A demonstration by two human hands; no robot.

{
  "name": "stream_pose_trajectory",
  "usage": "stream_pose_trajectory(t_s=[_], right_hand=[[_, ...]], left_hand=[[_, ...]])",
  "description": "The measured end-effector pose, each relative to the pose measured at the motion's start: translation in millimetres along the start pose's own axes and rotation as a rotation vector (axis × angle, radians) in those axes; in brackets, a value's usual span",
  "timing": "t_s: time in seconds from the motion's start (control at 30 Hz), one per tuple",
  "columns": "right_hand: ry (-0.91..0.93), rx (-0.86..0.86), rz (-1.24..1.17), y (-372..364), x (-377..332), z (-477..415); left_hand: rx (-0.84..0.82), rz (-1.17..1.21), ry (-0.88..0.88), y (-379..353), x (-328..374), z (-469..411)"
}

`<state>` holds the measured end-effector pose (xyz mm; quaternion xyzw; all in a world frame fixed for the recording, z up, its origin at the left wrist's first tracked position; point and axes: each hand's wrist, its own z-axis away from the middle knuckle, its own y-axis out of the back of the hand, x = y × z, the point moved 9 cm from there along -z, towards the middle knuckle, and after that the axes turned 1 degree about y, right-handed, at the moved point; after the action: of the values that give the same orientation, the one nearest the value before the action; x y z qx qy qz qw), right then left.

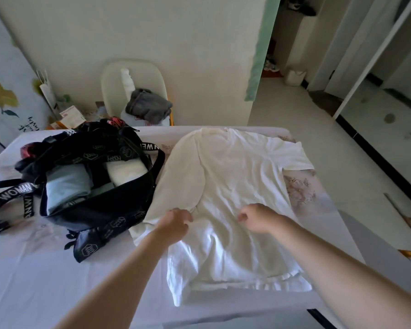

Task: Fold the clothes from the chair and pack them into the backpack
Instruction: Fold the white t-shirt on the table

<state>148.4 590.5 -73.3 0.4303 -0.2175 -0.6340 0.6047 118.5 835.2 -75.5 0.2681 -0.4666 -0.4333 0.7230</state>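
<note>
Left grip [176,220] pinches white shirt [235,174] fold; right grip [256,217] curled, hold unclear; backpack [93,176] part-filled; grey clothes [148,108] wait on chair [112,77].

Backpack [90,184] left of shirt [235,186] — chair [119,79] seemingly behind.

The shirt [235,181] hides the fingertips of the left hand [176,222]; whether the right hand [261,218] pinches it is unclear. The bed [33,269] hides the chair [112,77] legs.

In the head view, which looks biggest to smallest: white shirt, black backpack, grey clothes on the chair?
1. White fabric T-shirt
2. Black printed backpack
3. Grey crumpled clothes, which look smallest partly because they lie farthest from the camera
</note>
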Motion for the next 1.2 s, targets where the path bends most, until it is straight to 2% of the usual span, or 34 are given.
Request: stream_pose_trajectory(t_s=[0.07, 0.13, 0.2, 0.27, 0.43, 0.53, 0.6, 0.67, 0.73, 0.77, 0.83, 0.87, 0.93, 1.03, 1.13, 1.2], right_hand=[[0.040, 0.006, -0.055, -14.5, -31.9, -11.6], [0.075, 0.005, -0.065, -29.8, -60.7, -26.0], [0.113, -0.004, -0.067, -44.0, -86.6, -41.5], [0.152, 0.017, -0.048, -54.2, -107.0, -57.3], [0.234, 0.276, -0.102, -40.1, -142.6, -83.8], [0.153, 0.357, -0.264, -14.3, -152.8, -88.9], [0.190, 0.381, -0.387, 5.6, -166.8, -88.9], [0.237, 0.397, -0.468, 24.1, -181.9, -88.6], [0.218, 0.404, -0.556, 38.8, -188.1, -89.7], [0.198, 0.391, -0.559, 42.0, -187.6, -92.8], [0.141, 0.304, -0.454, 35.4, -180.5, -98.6], [0.102, 0.249, -0.383, 28.7, -173.8, -100.5], [0.002, 0.167, -0.271, 12.4, -152.3, -105.1], [-0.147, 0.047, -0.192, -17.1, -118.8, -110.0], [-0.087, -0.122, -0.194, -42.7, -114.8, -106.6], [0.024, -0.209, -0.202, -56.2, -121.9, -103.6]], left_hand=[[0.109, -0.201, 0.008, 9.6, -13.7, -7.4], [0.118, -0.361, 0.069, 11.5, -35.5, -14.0], [0.125, -0.441, 0.072, 11.5, -54.5, -21.2], [0.168, -0.448, 0.002, 13.8, -60.4, -30.0], [0.273, 0.107, -0.068, 53.2, -60.4, -33.1], [0.357, 0.242, -0.143, 100.1, -46.5, -21.7], [0.411, 0.137, -0.174, 137.0, -34.9, -20.1], [0.523, -0.126, -0.142, 179.9, -31.3, -21.1], [0.648, -0.384, -0.019, 225.1, -41.1, -25.2], [0.659, -0.519, 0.085, 243.2, -49.9, -29.5], [0.615, -0.707, 0.254, 258.6, -65.5, -36.9], [0.599, -0.734, 0.250, 257.0, -63.0, -39.4], [0.571, -0.665, 0.042, 230.3, -36.9, -48.6], [0.263, -0.476, -0.294, 145.0, 8.3, -58.7], [-0.101, -0.449, -0.379, 55.7, 14.8, -73.5], [-0.214, -0.541, -0.408, 16.4, 9.8, -82.7]])
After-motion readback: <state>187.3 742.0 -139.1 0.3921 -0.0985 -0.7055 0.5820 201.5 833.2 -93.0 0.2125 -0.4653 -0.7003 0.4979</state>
